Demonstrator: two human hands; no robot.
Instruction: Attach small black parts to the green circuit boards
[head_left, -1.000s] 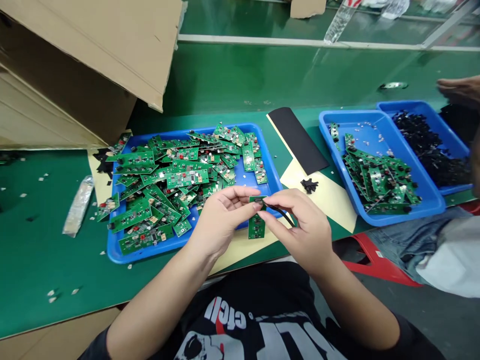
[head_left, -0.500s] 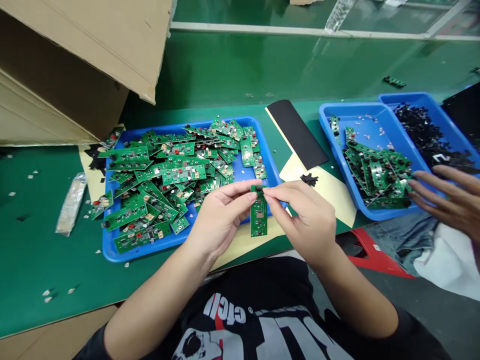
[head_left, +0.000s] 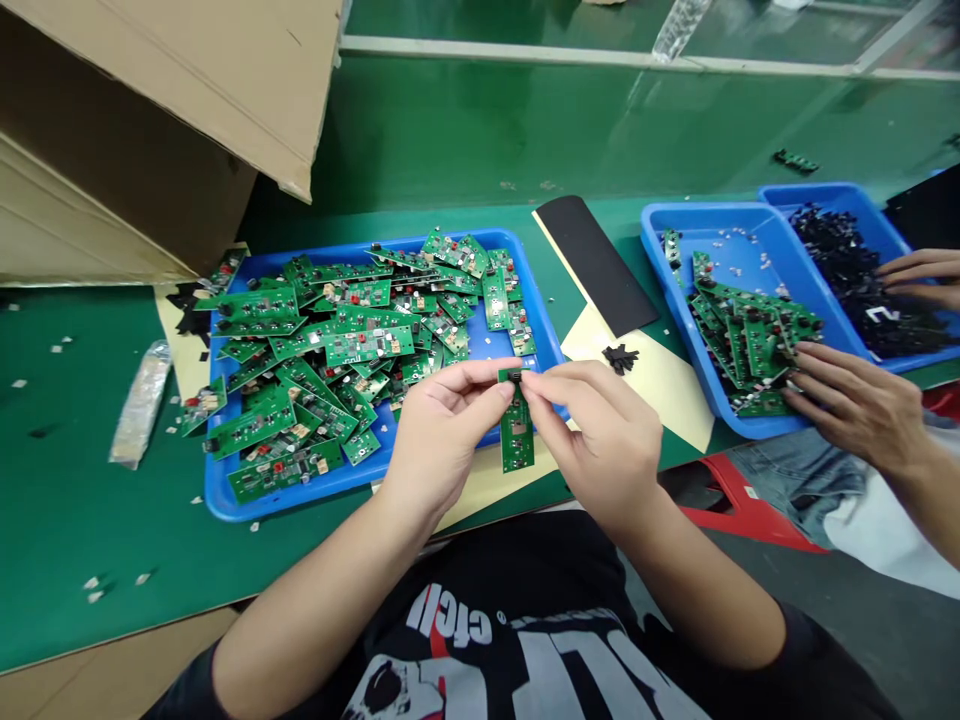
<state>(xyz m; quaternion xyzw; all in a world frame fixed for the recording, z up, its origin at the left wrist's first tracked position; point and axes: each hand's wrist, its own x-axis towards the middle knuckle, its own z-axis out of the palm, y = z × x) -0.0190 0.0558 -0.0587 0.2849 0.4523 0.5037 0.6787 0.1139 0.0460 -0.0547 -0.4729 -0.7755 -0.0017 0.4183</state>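
My left hand [head_left: 442, 430] is closed around the upper left edge of a narrow green circuit board [head_left: 517, 440], which hangs upright in front of me. At its top sits a small black piece [head_left: 515, 376]. Thumb and fingers of my right hand [head_left: 600, 430] pinch the board's upper right edge, touching that black piece; their tips partly hide it. Behind my hands, a blue tray [head_left: 300, 500] holds a heap of similar boards [head_left: 367, 345]. Short black strips [head_left: 621, 358] lie in a small pile on yellow backing paper [head_left: 667, 390] to the right.
A black sheet [head_left: 596, 265] lies behind the paper. A second blue tray [head_left: 675, 330] holds more boards, with a co-worker's hand [head_left: 862, 405] on them. Another hand [head_left: 926, 275] reaches into a tray of black pieces [head_left: 840, 260]. A cardboard box [head_left: 300, 90] stands back left, a clear packet [head_left: 141, 405] below it.
My right fingers have shifted slightly left, closer against the black piece on the board. The co-worker's hand has moved left onto the boards, and another hand has appeared at the far right tray.
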